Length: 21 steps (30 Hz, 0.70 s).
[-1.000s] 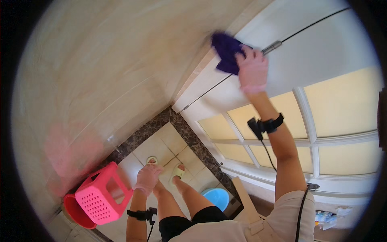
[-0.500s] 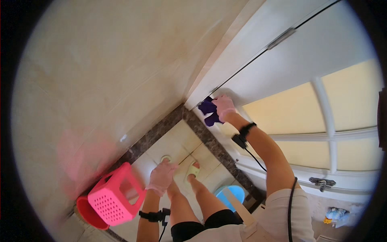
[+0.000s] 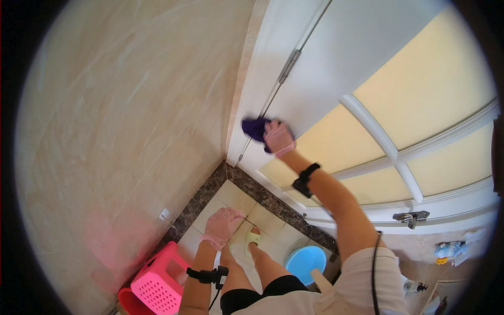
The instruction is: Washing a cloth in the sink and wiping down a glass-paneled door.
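Note:
My right hand (image 3: 280, 139), in a pink glove, presses a dark purple cloth (image 3: 254, 128) against the white door (image 3: 328, 79). The cloth lies bunched across the seam between door and frame, below a metal hinge (image 3: 290, 66). Part of it is covered by my palm and fingers. My left hand (image 3: 223, 226), also gloved in pink, hangs over the tiled floor with its fingers loosely extended and nothing visible in them. Both wrists carry a black strap with a small device.
A beige wall (image 3: 142, 115) rises on the left. Against it stand a pink stool (image 3: 160, 286) and a red bucket (image 3: 128, 302). A light blue basin (image 3: 306, 265) sits on the floor right of my feet. The door has yellowish panes (image 3: 425, 68) and a metal handle (image 3: 411, 218).
My right hand has carried the cloth higher along the door's hinge side, onto the seam. My left hand has shifted slightly lower and right in view. The whole view has turned.

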Each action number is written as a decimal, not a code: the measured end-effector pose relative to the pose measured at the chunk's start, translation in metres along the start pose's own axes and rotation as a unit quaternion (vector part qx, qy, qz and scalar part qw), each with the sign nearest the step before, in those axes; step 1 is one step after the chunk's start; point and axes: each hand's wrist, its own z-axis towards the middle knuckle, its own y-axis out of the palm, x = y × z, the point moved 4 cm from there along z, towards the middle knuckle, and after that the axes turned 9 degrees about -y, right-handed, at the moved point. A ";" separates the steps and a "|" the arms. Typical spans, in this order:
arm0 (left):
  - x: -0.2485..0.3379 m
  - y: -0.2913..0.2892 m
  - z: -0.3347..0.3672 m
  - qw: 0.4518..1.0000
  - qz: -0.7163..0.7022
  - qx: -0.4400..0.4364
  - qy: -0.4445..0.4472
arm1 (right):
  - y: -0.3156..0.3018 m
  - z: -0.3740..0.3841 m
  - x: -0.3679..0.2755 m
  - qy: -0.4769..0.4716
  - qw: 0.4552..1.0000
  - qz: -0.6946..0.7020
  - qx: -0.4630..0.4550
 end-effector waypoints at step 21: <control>0.347 -0.143 0.077 0.760 -0.473 -0.168 0.412 | -0.254 -0.222 0.202 0.273 0.495 0.605 0.561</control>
